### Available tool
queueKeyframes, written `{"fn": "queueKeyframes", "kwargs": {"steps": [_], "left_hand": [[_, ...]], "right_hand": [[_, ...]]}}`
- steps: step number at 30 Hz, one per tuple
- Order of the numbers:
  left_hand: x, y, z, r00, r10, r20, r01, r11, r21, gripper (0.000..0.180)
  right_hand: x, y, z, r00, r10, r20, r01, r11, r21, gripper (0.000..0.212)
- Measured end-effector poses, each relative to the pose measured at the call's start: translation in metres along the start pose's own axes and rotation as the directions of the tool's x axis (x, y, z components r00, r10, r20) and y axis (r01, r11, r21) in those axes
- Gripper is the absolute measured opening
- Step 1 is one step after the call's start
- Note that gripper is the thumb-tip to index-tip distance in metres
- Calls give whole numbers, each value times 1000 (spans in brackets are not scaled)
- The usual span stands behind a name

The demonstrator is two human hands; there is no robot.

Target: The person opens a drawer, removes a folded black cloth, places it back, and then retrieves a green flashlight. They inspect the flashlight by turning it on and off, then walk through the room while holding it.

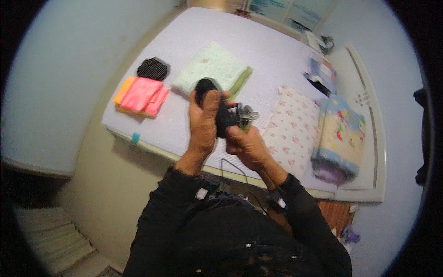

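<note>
A dark, soft-looking black bundle (224,121) is held up between my two hands over the near side of the bed; motion blur hides its exact kind. My left hand (203,121) wraps its left side, thumb pressed on the front. At its lower right end, my right hand (251,147) is closed on it with curled fingers. Beside my right hand, small shiny clear or metallic pieces (248,114) stick out, too smeared to name. Beyond my hands lies a folded pale green cloth (203,69) with a darker green edge.
On the bed (272,53), pink and orange folded cloths (143,94) lie left, near a black striped item (153,69). A floral pillow (293,127), a folded cartoon-print blanket (344,134) and a blue package (321,73) lie right, beside the white headboard (379,161). A thin cable (237,165) hangs at the near edge.
</note>
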State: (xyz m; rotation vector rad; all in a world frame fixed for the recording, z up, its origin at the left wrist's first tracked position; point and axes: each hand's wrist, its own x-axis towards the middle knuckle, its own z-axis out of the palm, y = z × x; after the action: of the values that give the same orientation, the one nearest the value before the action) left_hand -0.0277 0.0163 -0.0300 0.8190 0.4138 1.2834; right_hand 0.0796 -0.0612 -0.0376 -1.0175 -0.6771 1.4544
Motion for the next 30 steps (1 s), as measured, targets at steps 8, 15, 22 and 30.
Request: {"fn": "queueKeyframes", "kwargs": {"steps": [8,15,22,30], "left_hand": [[-13,-1,-15,987,-159,-1,158,983,98,32],[-18,-26,-21,875,-418,244,421,906,46,38],[-49,-63,16,765,-570,301,494,818,294,53],[-131,-89,97,617,-681,395,521,730,443,52]], "right_hand": [[-13,11,-11,992,22,127,-17,999,-41,34],[-46,30,-29,992,-76,-97,80,996,38,34],[-102,33,-51,950,-151,-272,148,988,-31,40],[-199,34,-98,920,-133,-368,197,970,141,44]]}}
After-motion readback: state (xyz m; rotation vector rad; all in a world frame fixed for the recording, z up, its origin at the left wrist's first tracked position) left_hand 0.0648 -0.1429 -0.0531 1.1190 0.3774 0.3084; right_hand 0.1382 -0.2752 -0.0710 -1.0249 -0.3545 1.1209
